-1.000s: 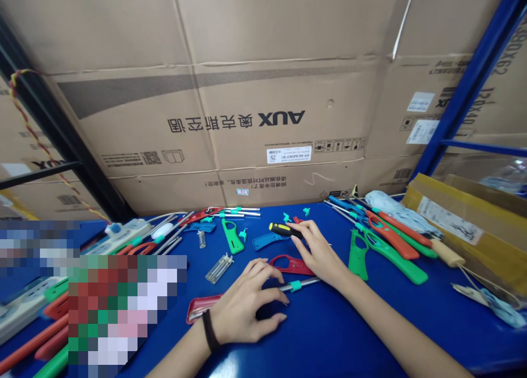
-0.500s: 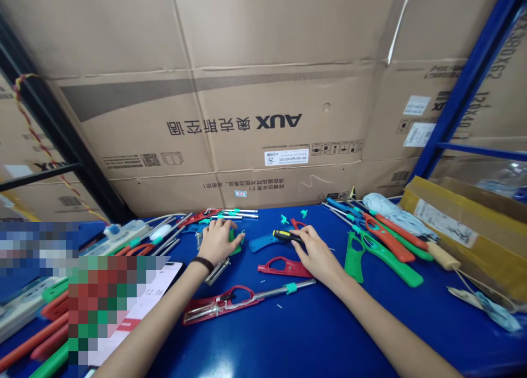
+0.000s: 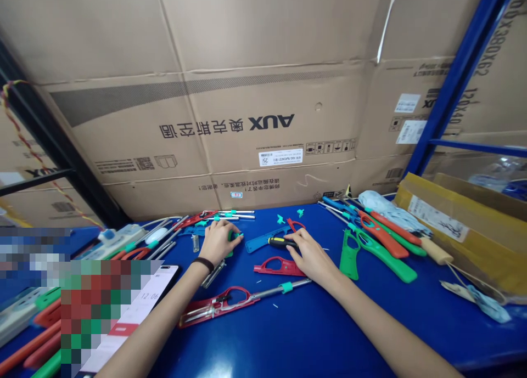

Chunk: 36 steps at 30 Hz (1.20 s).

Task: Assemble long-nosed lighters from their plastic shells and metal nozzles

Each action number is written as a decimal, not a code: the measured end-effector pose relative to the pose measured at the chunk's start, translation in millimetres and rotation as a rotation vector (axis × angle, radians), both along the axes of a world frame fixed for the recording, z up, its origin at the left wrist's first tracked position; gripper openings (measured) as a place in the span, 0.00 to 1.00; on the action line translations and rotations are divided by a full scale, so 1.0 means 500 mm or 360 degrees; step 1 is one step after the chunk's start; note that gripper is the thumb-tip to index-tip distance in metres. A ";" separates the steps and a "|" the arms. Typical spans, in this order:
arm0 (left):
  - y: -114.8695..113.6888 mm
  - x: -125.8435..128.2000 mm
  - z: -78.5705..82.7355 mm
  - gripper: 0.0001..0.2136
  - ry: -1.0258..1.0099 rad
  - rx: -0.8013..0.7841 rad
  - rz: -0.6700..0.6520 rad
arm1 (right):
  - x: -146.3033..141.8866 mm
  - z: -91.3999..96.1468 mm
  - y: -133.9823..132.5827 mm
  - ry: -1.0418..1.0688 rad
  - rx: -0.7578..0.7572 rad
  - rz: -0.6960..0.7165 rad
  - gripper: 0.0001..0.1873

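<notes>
My left hand (image 3: 217, 241) is curled over a green plastic lighter shell (image 3: 233, 237) on the blue table (image 3: 329, 323); only a bit of green shows past my fingers. My right hand (image 3: 309, 252) rests with its fingertips on a black and yellow screwdriver (image 3: 280, 242), beside a blue shell half (image 3: 257, 240). A red shell half (image 3: 276, 267) lies just under my right hand. Nearer to me lies an opened red lighter with a metal tube (image 3: 239, 299). A clear small part (image 3: 213, 274) sits by my left wrist.
Assembled red and green long lighters (image 3: 381, 243) lie at the right, next to a yellow cardboard box (image 3: 461, 230). More lighter parts and metal tubes (image 3: 230, 213) lie at the back. A phone (image 3: 135, 306) lies at the left. Big cardboard cartons (image 3: 247, 103) wall the back.
My left hand left the opened red lighter near me and reached back-left onto the green shell. My right hand stayed on the screwdriver. The phone came into view.
</notes>
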State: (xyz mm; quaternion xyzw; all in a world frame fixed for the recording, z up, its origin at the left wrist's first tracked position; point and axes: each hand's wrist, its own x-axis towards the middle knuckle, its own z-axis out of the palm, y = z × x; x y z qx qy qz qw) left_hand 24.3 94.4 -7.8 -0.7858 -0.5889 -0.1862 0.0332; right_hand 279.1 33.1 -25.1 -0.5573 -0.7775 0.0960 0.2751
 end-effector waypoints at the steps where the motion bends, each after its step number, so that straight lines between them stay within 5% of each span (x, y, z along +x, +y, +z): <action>1: -0.001 -0.003 0.001 0.08 -0.0018 0.0006 -0.0033 | 0.000 -0.001 0.000 -0.0003 0.0001 0.0007 0.15; 6: -0.033 -0.012 0.009 0.08 -0.0161 0.0037 -0.0228 | -0.001 0.008 -0.007 -0.0103 -0.0076 0.0001 0.13; 11: -0.128 -0.010 0.011 0.09 -0.0284 0.0043 -0.0597 | -0.005 0.013 -0.012 -0.0127 -0.0094 -0.0010 0.10; 15: -0.189 -0.023 -0.016 0.10 -0.0314 0.0237 -0.0808 | -0.012 0.019 -0.018 0.0016 0.0177 0.0149 0.10; 20: -0.190 -0.042 -0.043 0.13 -0.0179 0.0524 -0.0788 | -0.059 0.048 -0.040 0.0397 0.0370 0.0448 0.09; 23: -0.188 -0.044 -0.043 0.13 -0.0191 0.0573 -0.0776 | -0.108 0.065 -0.045 0.0603 0.0130 0.0547 0.10; 29: -0.217 -0.024 -0.023 0.14 -0.0127 0.0666 -0.0952 | -0.169 0.060 -0.020 0.1128 -0.0803 0.0801 0.16; 36: -0.230 -0.006 -0.012 0.09 -0.0275 0.0896 -0.1099 | -0.145 0.041 -0.019 0.1442 -0.1229 0.0931 0.17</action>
